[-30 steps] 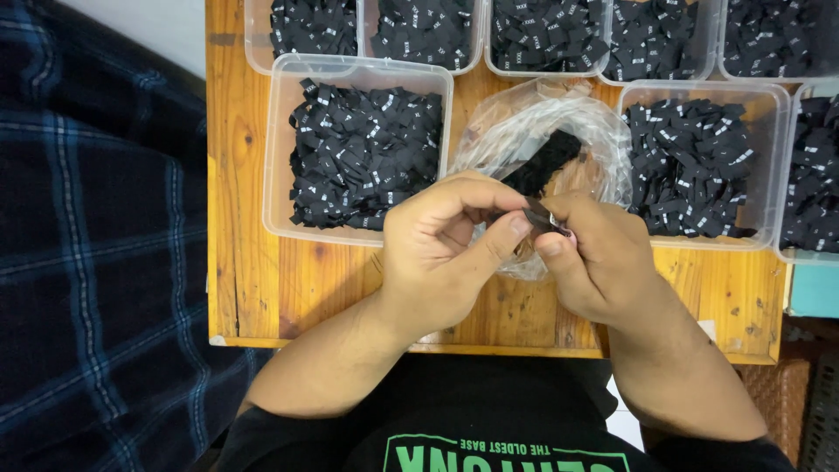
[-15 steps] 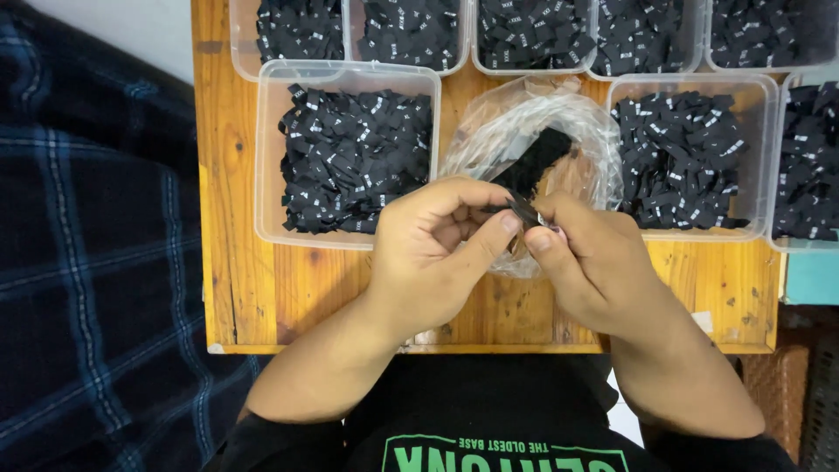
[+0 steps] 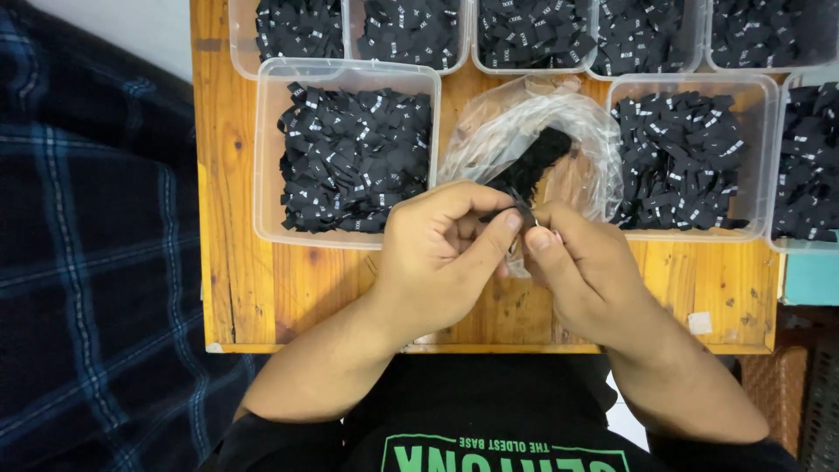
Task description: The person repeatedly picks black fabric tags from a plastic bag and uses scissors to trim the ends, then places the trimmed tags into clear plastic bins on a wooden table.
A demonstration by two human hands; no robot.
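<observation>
Small black piece [image 3: 522, 210] pinched between my fingers [image 3: 502, 229]: mostly covered, shape not clear. Whether it is one piece or several, can't tell. Clear plastic bag [image 3: 533, 122] behind: its lower part hidden by both my hands, and its dark contents show only as a blurred strip. Back row of tubs [image 3: 516, 65] cut off by the top edge. Far-right tub [image 3: 791, 245] cut by the right edge. White marks on the black labels [image 3: 350, 157] too small to make out.

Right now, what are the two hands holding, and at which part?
Both the left hand and right hand pinch a small black label by its lower end, between thumbs and forefingers.
</observation>
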